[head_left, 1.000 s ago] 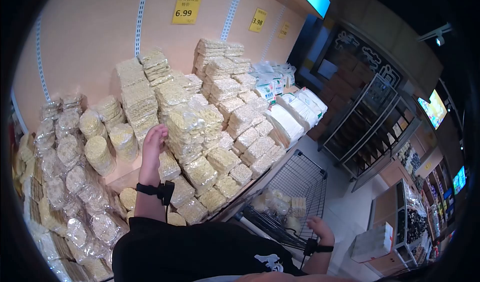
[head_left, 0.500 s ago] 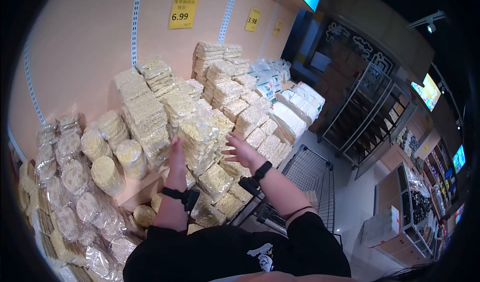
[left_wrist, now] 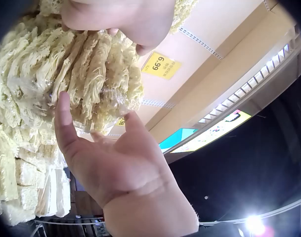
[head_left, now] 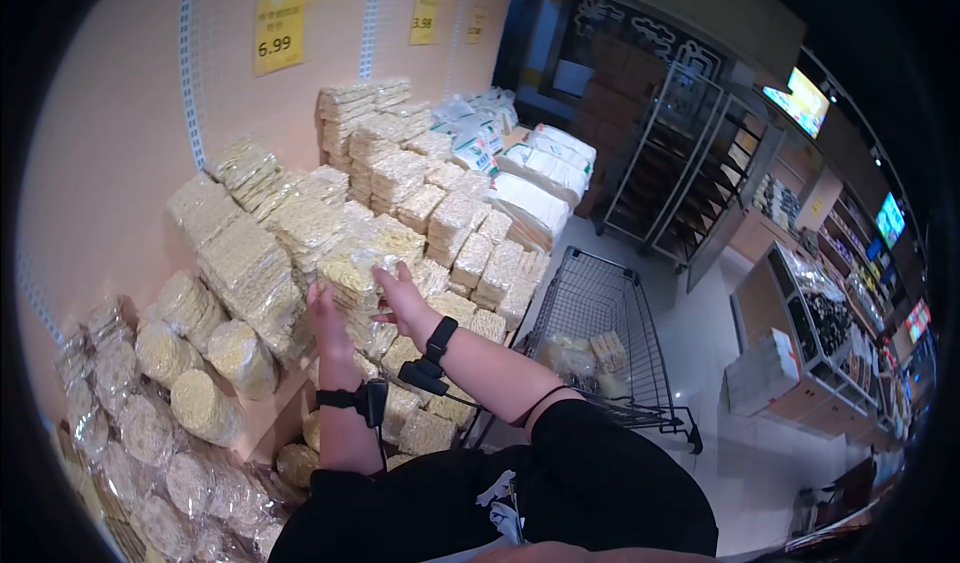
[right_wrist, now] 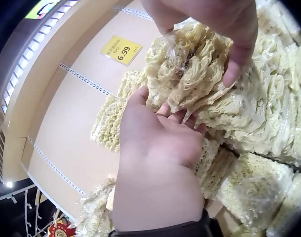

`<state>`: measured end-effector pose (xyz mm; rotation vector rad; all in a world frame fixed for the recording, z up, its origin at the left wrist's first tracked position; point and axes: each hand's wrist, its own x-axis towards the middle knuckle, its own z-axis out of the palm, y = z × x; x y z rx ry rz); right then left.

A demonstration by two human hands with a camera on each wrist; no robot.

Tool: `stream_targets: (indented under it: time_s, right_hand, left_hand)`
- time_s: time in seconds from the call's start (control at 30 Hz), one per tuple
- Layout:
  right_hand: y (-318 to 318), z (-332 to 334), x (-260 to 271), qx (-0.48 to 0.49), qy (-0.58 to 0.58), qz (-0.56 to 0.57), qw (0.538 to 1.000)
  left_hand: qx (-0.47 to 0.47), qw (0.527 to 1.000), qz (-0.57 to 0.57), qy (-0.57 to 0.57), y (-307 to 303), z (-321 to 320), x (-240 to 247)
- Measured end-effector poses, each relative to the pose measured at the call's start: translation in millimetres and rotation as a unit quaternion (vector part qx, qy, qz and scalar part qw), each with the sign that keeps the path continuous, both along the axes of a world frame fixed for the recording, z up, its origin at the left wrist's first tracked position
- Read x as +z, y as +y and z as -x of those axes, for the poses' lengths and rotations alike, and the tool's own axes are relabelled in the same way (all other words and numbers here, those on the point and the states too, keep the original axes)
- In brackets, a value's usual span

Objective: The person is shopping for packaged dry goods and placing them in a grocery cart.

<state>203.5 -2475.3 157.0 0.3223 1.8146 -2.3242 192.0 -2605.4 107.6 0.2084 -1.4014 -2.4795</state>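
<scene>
Both hands hold a pack of dried noodle cakes (head_left: pixel 350 269) in clear plastic, at the top front of a stack. My left hand (head_left: pixel 328 318) is on its left side, my right hand (head_left: pixel 402 301) on its right. In the right wrist view, the left hand (right_wrist: pixel 160 136) has its fingertips tucked under the pack's lower edge, while the right hand's thumb presses the noodles (right_wrist: pixel 192 64) from the other side. The left wrist view shows the right hand (left_wrist: pixel 128 165) with spread fingers against the wrapped cakes (left_wrist: pixel 86 74); some fingertips are hidden behind them.
More noodle packs (head_left: pixel 230 233) pile up around, with round ones (head_left: pixel 205 408) at the left. White packages (head_left: pixel 540 183) lie at the far end. A wire shopping cart (head_left: pixel 575 293) holding several packs stands to the right, before a metal rack (head_left: pixel 665 163). Yellow price signs (head_left: pixel 279 33) hang on the wall.
My right hand has come from beside the cart to the stack and now holds the pack's right side. The left hand has closed in on its left side. The head view has turned right.
</scene>
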Motion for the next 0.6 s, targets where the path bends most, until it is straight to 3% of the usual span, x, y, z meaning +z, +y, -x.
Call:
stream_targets:
  time_s: [0.23, 0.6]
  right_hand:
    - [-3.8, -21.3, 4.7, -0.039, 0.038, 0.035, 0.998]
    - [27.1, -66.5, 21.2, -0.07, 0.065, 0.048, 0.994]
  left_hand:
    - [0.019, 1.0, 0.013, 0.021, 6.4, -23.0, 8.1]
    - [0.046, 0.977, -0.151, 0.144, 49.0, -85.3, 17.3]
